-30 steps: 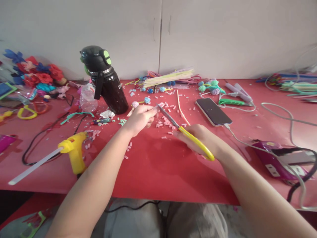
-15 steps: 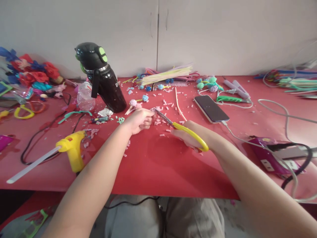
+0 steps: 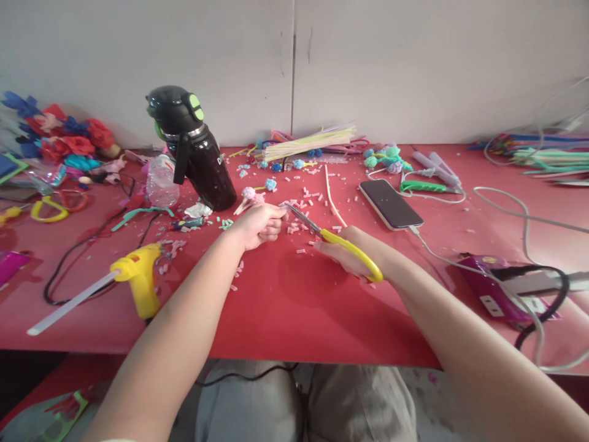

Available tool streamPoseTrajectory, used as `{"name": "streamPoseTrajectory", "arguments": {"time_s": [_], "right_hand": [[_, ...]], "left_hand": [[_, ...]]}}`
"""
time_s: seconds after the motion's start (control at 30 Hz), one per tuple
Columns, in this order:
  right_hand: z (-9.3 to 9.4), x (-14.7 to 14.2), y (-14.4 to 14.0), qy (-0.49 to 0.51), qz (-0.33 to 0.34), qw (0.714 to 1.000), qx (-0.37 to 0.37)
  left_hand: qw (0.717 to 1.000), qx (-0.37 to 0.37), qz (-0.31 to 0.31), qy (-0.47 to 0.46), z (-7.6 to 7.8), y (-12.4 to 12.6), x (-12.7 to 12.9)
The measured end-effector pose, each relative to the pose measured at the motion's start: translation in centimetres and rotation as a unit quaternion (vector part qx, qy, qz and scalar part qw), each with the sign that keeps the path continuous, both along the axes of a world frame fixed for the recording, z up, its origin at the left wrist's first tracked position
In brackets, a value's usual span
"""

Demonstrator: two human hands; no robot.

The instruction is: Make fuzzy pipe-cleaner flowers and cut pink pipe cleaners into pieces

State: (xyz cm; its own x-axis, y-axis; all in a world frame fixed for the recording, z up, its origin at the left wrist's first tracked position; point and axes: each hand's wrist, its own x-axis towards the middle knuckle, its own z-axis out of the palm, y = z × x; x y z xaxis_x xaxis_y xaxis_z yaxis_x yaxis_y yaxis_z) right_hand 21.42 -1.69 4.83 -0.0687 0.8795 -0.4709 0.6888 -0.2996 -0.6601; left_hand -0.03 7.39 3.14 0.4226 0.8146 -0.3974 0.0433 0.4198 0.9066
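Right hand (image 3: 354, 253) grips yellow scissors (image 3: 334, 240), blades pointing up-left toward left hand (image 3: 257, 224).

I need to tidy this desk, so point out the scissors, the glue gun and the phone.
scissors (image 3: 352, 248): head view, on the yellow handle in the right hand.
glue gun (image 3: 138, 273): head view, on its yellow body.
phone (image 3: 390, 204): head view, on the dark screen.
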Motion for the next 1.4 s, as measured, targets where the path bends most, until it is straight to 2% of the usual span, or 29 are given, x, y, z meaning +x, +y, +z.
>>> {"name": "streamPoseTrajectory", "arguments": {"time_s": [0.13, 0.23, 0.37, 0.5, 0.57, 0.63, 0.83, 0.93, 1.07, 1.2, 1.3, 1.4], "right_hand": [[-1.0, 1.3, -0.1, 0.118, -0.027, 0.993, 0.002], [-1.8, 2.4, 0.2, 0.177, -0.037, 0.982, 0.063], [-2.1, 2.3, 0.3, 0.192, -0.038, 0.968, 0.157], [-2.5, 1.2, 0.2, 0.212, -0.072, 0.942, 0.251], [-2.8, 0.8, 0.3, 0.236, -0.078, 0.930, 0.270], [-3.1, 0.6, 0.4, 0.245, -0.076, 0.927, 0.274], [-3.0, 0.8, 0.5, 0.306, -0.035, 0.913, 0.269], [-2.9, 0.8, 0.5, 0.316, -0.058, 0.900, 0.294], [-2.7, 0.9, 0.6, 0.270, -0.101, 0.908, 0.304], [-1.5, 1.6, 0.1, 0.185, -0.120, 0.940, 0.261], [-0.7, 2.2, -0.4, 0.143, -0.069, 0.964, 0.213], [-0.6, 2.5, -0.7, 0.095, -0.021, 0.975, 0.200]], "left_hand": [[0.998, 0.045, -0.033, 0.013, 0.2, -0.4, 0.1], [0.995, 0.083, -0.053, 0.023, 0.4, -0.9, 0.4], [0.985, 0.160, -0.061, 0.035, 0.8, -1.8, 0.9], [0.961, 0.227, -0.139, 0.067, 1.2, -3.3, 1.9], [0.948, 0.238, -0.195, 0.077, 1.3, -4.0, 2.5], [0.941, 0.236, -0.225, 0.085, 1.4, -4.4, 2.9], [0.951, 0.169, -0.256, 0.046, 1.7, -4.3, 2.2], [0.961, 0.141, -0.235, 0.031, 2.0, -4.3, 1.9], [0.964, 0.169, -0.198, 0.055, 1.9, -4.1, 2.0], [0.967, 0.238, -0.067, 0.056, 1.5, -2.8, 1.2], [0.958, 0.282, 0.048, 0.035, 1.5, -1.9, 0.3], [0.949, 0.296, 0.113, 0.007, 1.8, -1.5, -0.2]]}}
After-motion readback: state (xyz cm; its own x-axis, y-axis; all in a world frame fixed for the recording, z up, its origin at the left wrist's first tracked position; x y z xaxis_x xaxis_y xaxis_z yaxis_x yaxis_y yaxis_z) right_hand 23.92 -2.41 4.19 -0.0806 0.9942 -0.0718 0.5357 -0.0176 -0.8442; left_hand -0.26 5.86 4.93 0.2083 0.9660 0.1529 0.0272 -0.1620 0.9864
